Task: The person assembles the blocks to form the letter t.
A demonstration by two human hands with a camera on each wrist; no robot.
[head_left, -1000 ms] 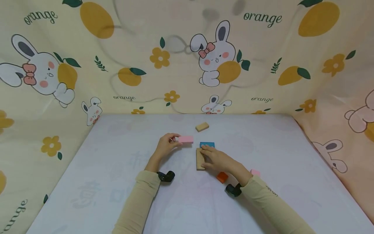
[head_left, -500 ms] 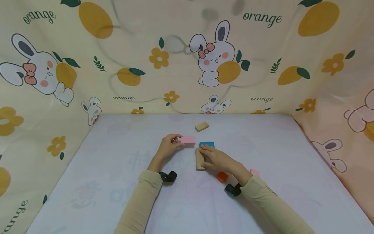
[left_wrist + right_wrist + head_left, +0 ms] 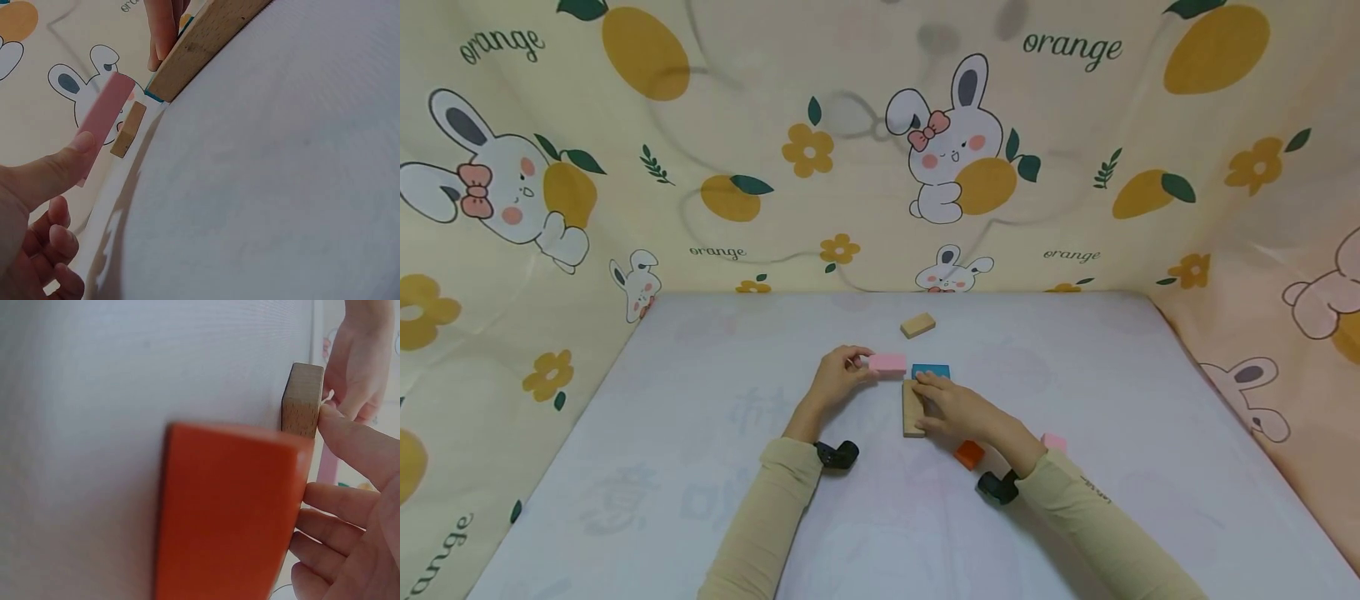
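A pink block (image 3: 888,364) is pinched by its left end in the left hand (image 3: 837,377); in the left wrist view the thumb lies on the pink block (image 3: 106,119). Its right end is close to a blue block (image 3: 931,371). A long wooden block (image 3: 913,410) lies lengthwise toward the person, just in front of the blue one. The right hand (image 3: 958,408) grips this wooden block, thumb near its front end and fingers at its far end by the blue block.
A smaller wooden block (image 3: 918,325) lies behind the others. An orange block (image 3: 969,454) lies beside the right wrist, large in the right wrist view. Another pink block (image 3: 1054,442) is partly hidden by the right forearm. A patterned cloth (image 3: 850,167) hangs behind the white tabletop (image 3: 662,458).
The left hand has moved right and slightly toward the person with the pink block, nearer the blue block. The right hand has kept its place on the wooden block.
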